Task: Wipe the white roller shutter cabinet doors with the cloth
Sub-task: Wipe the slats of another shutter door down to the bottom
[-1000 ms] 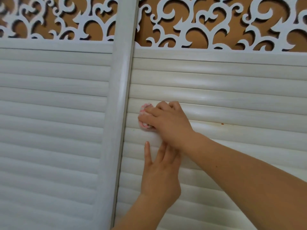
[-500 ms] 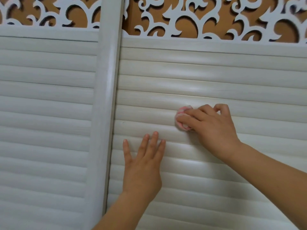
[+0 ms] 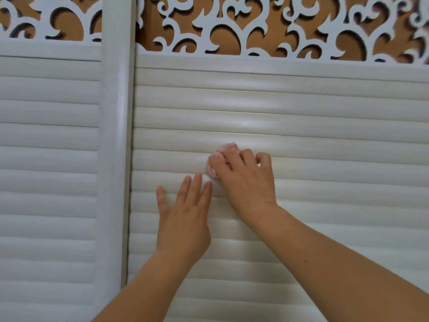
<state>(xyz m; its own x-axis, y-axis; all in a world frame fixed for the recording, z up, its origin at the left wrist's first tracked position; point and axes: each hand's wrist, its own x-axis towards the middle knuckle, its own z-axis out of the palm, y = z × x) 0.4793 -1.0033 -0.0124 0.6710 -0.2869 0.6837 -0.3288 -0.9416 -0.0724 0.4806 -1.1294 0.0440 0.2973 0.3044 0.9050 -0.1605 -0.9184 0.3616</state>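
Note:
Two white roller shutter doors fill the view, a left door (image 3: 48, 159) and a right door (image 3: 325, 126), split by a white upright post (image 3: 116, 135). My right hand (image 3: 246, 180) grips a small bunched pink-and-white cloth (image 3: 226, 148) and presses it against a slat of the right door, left of that door's middle. Only the cloth's upper and left edge shows past my fingers. My left hand (image 3: 185, 217) lies flat on the slats just below and to the left, fingers straight and slightly spread, fingertips close to the cloth.
A white scrollwork panel (image 3: 255, 26) over a brown backing runs along the top above both doors. My two forearms reach in from the bottom edge and the lower right.
My right hand carried the cloth rightward along the slat, away from the post, and has now come back a little leftward. My left hand stays flat beneath it.

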